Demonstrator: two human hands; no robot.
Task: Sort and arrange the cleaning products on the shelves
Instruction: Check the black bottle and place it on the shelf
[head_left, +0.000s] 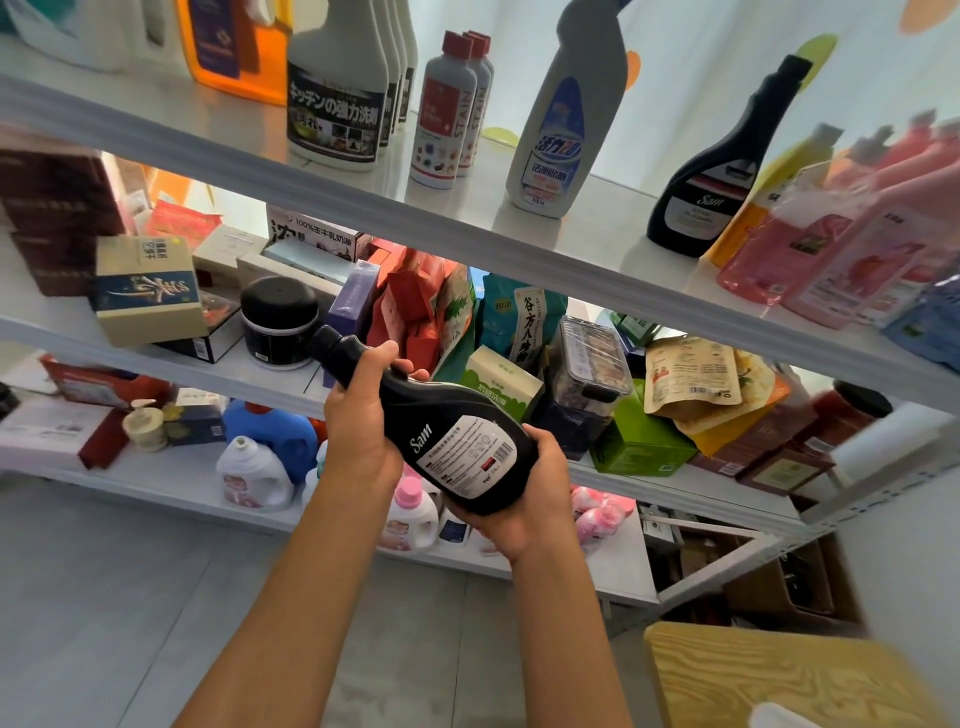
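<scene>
A black angled-neck bottle (441, 431) with a white "Sam" label lies tilted in both my hands, cap up-left, in front of the middle shelf. My left hand (358, 415) grips its neck and shoulder. My right hand (524, 493) cups its base from below. On the top shelf (363, 192) stand a matching black Sam bottle (711, 182), a grey angled-neck cleaner (561, 119), red-capped stain remover bottles (449, 109) and white spray refill bottles (337, 88).
Pink and yellow bottles (852, 228) crowd the top shelf's right end. The middle shelf holds boxes, a black jar (279, 322) and food pouches (701, 379). Detergent jugs (260, 457) stand on the lowest shelf. A wooden surface (779, 675) lies at bottom right.
</scene>
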